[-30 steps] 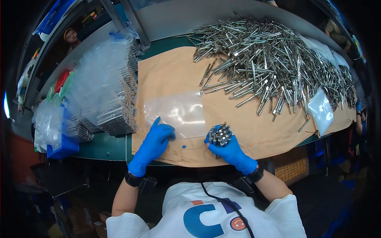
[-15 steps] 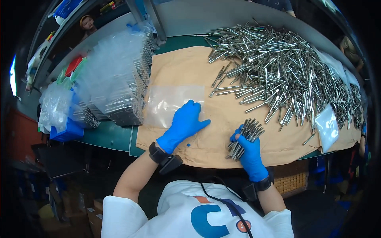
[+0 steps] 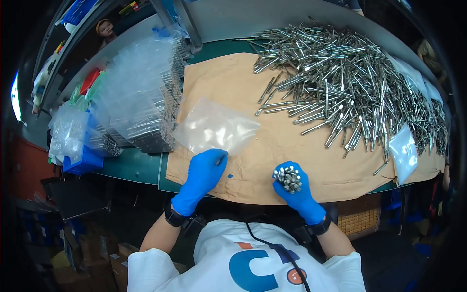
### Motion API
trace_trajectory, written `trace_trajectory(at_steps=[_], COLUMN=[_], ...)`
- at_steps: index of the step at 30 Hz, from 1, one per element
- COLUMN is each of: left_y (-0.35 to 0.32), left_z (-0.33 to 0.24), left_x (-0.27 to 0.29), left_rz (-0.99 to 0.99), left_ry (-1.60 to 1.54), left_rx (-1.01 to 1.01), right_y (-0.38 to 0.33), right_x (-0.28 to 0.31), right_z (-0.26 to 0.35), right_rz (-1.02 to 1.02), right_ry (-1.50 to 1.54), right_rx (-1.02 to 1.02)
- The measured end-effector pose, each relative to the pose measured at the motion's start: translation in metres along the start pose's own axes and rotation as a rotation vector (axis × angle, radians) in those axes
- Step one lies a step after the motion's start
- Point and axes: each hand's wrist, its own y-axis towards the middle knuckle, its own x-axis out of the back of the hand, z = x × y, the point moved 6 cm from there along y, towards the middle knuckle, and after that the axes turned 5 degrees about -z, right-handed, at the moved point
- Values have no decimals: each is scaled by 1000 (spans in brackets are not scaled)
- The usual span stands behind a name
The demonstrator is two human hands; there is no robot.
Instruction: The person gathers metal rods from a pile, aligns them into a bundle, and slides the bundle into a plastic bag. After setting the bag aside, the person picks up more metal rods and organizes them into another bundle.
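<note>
My left hand [image 3: 203,171], in a blue glove, is closed at the near edge of a clear flat plastic bag [image 3: 216,124], with thumb and fingers pinched together on it. The bag lies turned at an angle on brown paper [image 3: 253,177]. To the right, my gloved right hand [image 3: 305,198] is wrapped round a bundle of slim metal rods [image 3: 288,179]. The bundle stands on end, its shiny tips facing up. A large loose heap of similar metal rods [image 3: 340,82] covers the far right of the paper.
At the left stand stacked, plastic-bagged metal rods [image 3: 151,107]. Beside them a blue bin [image 3: 82,163] holds clear bags. A white packet [image 3: 404,153] lies by the heap's right end. A grey partition [image 3: 233,24] borders the green tabletop [image 3: 131,168].
My left hand has drawn back toward me and pinched the bag, which has turned and shifted. My right hand has moved slightly left and tipped the bundle upright.
</note>
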Motion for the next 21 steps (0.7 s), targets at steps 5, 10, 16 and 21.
trace_trajectory(at_steps=[5,10,16,21], left_y=[-14,-21,-20,-18], left_z=[11,13,8,6], left_x=[3,3,-1,5], left_rz=[-109,-158,-135,-216], left_ry=[-183,-107,55,-64], left_rx=[127,181,77,45], right_y=[4,11,21,25], right_x=[-11,-18,-59,-89], right_z=[-39,-38,5,11], right_rz=[-84,-76,169,324], right_ry=[166,199,418,204], right_rx=[-343,-473,-606,-539])
